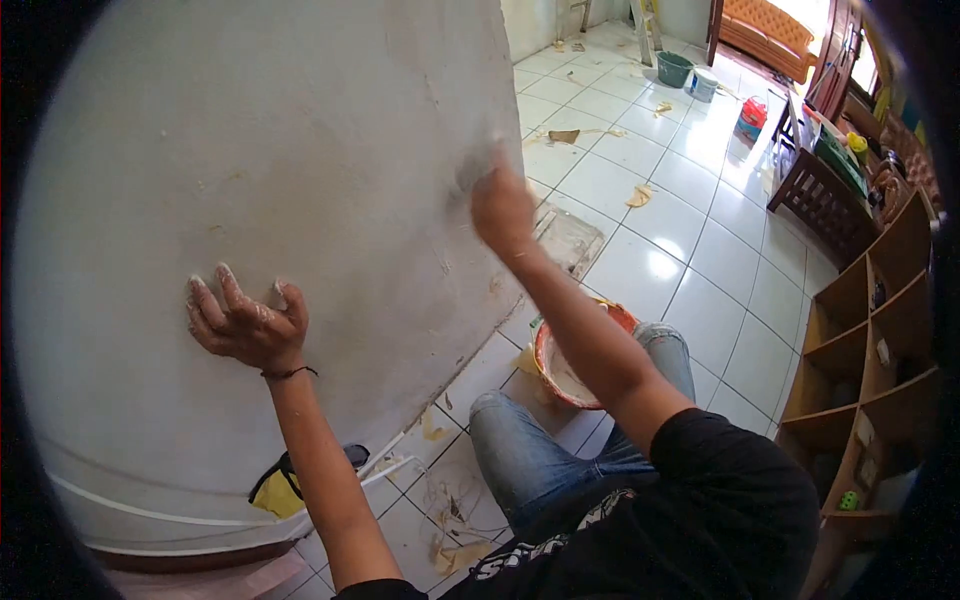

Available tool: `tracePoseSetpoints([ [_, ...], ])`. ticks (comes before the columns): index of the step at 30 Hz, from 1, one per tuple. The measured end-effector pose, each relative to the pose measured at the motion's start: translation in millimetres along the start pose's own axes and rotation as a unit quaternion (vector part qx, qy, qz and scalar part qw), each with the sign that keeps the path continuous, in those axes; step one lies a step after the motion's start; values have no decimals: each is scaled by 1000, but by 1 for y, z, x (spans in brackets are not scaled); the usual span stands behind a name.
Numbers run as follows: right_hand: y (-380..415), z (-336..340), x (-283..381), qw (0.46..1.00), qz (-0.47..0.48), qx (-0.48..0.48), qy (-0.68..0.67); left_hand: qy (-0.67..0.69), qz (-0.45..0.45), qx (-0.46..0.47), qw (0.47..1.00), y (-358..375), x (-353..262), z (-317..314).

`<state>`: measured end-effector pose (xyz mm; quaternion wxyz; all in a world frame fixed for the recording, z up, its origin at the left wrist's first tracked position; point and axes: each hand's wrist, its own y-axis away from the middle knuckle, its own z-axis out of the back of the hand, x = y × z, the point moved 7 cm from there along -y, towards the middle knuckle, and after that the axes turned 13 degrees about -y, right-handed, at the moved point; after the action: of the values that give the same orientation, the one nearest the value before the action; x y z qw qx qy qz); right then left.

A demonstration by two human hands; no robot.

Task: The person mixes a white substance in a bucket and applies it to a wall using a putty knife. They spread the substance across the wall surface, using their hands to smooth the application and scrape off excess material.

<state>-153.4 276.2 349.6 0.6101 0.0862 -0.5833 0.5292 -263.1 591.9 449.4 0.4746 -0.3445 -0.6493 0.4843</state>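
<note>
My left hand (250, 320) rests against the grey-white wall (350, 180), fingers spread and bent, with white residue on the fingertips. A dark cord circles that wrist. Farther right, my right hand (503, 208) is at the wall near its vertical edge, smeared by motion. Its fingers look curled round something, and a dark grey blur shows on the wall side; I cannot make out what it is. Below my right forearm, a red-rimmed bucket (541, 362) with whitish paste inside stands on the floor by my knees.
Scraps of peeled material (640, 196) lie about the white tiled floor (700, 270). A wooden shelf unit (850, 330) stands at right. Farther back are a green tub (674, 68), a white pail (704, 85), a red bucket (752, 115) and an orange sofa (768, 35).
</note>
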Motion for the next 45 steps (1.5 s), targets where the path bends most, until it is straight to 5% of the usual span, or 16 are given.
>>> tracePoseSetpoints([
  [2, 34, -43, 11, 981, 149, -19, 124, -14, -6, 10, 1000, 0, -1, -3],
  [7, 127, -57, -42, 970, 176, 139, 92, -12, -14, 1, 1000, 1, -3, 0],
  [9, 128, -45, -76, 971, 19, 237, -8, -17, -6, -2, 1000, -1, -2, -2],
  [13, 23, -21, -118, 984, -31, -6, -178, -17, -14, -4, 1000, 2, 1, -3],
  [16, -26, -2, -43, 954, -136, 35, -264, -10, -12, -3, 1000, -1, 0, -6],
  [18, -24, 6, 4, 997, -2, -28, -71, -10, -14, 1, 1000, 3, 1, -6],
  [20, 16, -12, 29, 994, 87, 4, -67, -15, -11, -3, 1000, 0, 0, -6],
  [24, 120, -61, 6, 960, 198, 195, 27, -27, -33, 1, 999, 5, -1, -8],
  [26, 153, -66, -41, 947, 125, 295, -18, -23, -41, -2, 999, 5, 0, -10],
  [28, 169, -60, -96, 950, 83, 285, -101, -16, -49, -6, 999, 5, -2, -10],
  [30, 175, -59, -158, 965, 44, 143, -217, -27, -43, 0, 999, 5, -2, -9],
  [32, 190, -67, -236, 962, -224, 90, -130, -35, -58, -4, 998, 4, -5, -9],
  [34, 198, -84, -274, 957, -250, -56, -134, -45, -55, -7, 997, 3, -7, -7],
  [37, 205, -134, -302, 917, -365, -48, -152, -47, -87, -6, 995, 6, -8, -10],
  [42, 229, -136, -204, 934, -345, -11, -91, -71, -104, -17, 992, 10, -5, -13],
  [45, 257, -122, -203, 935, -236, 103, -244, -49, -94, -27, 994, 4, -10, -9],
])
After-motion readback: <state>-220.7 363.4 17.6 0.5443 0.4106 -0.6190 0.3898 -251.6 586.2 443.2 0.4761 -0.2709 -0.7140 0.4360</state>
